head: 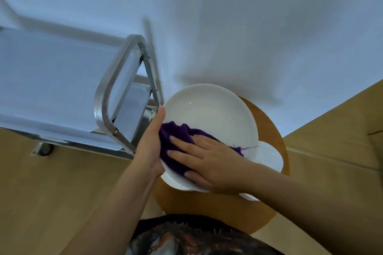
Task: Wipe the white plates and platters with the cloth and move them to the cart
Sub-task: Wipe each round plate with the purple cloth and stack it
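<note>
Plate [215, 116], large and white, sits at frame centre, tilted above the round wooden surface [269, 130]. Left hand [152, 143] grips its left rim, thumb along the edge. Right hand [207, 159] lies flat, fingers straight, pressing the purple cloth [178, 141] onto the plate. More white plates [269, 157] lie beneath. Metal cart [62, 89] stands at left, just beside the plate.

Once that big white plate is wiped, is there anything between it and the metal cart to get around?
Nothing loose lies between them. The plate sits right beside the cart, on its right. Only the cart's own upright handle frame stands on that near end, so the plate would probably be lifted over or past it. The left hand holds the plate's rim.
</note>
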`<action>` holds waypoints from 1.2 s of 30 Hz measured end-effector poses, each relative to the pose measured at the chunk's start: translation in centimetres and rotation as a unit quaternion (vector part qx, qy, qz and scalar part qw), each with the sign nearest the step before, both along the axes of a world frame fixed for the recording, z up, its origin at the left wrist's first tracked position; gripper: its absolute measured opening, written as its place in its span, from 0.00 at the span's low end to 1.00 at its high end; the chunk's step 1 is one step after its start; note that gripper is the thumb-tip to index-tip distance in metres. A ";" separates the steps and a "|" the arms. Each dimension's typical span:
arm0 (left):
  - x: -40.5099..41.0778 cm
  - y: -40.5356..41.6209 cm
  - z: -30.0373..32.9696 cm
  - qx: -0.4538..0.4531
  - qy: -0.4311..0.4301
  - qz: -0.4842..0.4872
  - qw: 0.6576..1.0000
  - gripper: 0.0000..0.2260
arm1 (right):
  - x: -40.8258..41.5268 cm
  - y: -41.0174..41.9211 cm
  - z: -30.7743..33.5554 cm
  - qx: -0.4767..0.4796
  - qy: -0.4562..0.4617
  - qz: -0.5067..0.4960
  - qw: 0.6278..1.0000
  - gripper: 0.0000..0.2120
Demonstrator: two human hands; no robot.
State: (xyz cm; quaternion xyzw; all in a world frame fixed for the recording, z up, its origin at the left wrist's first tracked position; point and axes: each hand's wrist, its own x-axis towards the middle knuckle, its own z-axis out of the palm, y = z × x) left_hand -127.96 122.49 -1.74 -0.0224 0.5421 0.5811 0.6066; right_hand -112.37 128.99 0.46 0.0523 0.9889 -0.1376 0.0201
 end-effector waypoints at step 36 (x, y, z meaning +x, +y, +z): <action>1.0 2.7 8.1 0.144 0.105 0.062 0.982 0.32 | 1.4 -0.1 4.2 -0.126 0.348 -0.273 0.888 0.25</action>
